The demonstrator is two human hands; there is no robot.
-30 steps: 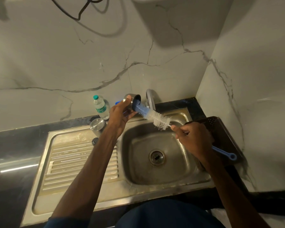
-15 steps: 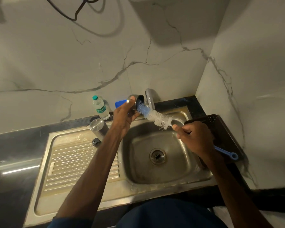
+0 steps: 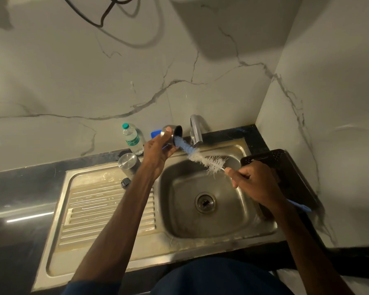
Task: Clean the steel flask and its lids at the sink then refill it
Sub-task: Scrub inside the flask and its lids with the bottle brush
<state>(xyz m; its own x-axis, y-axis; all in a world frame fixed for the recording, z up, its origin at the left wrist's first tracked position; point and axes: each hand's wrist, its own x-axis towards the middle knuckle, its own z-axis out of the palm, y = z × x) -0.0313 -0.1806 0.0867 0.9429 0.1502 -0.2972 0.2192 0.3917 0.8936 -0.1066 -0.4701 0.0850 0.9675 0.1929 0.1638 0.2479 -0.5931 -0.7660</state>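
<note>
The tap (image 3: pixel 196 133) stands at the back rim of the sink (image 3: pixel 179 220), close to the corner of the walls. Just left of the tap the left hand (image 3: pixel 156 152) holds the steel lid (image 3: pixel 178 131) tilted, with its dark mouth facing the tap and little gap between them. The thumb lies on the lid's steel side and the other fingers curl under it.

The bottle brush (image 3: pixel 207 160) slants down from the lid in front of the tap, its blue tip at the lid's mouth and its white bristles over the open bowl. The right hand (image 3: pixel 256 182), in front and right of the tap, is closed in a fist round the brush's stem. A dark perforated tray (image 3: pixel 285 165) fills the counter right of the tap, up to the side wall.

Left of the tap, beyond the left hand, the steel flask (image 3: pixel 128 161) stands upright at the back of the drainboard (image 3: pixel 107 209). A small stopper (image 3: pixel 125 182) lies just in front of it and a plastic bottle (image 3: pixel 132 138) stands behind.
</note>
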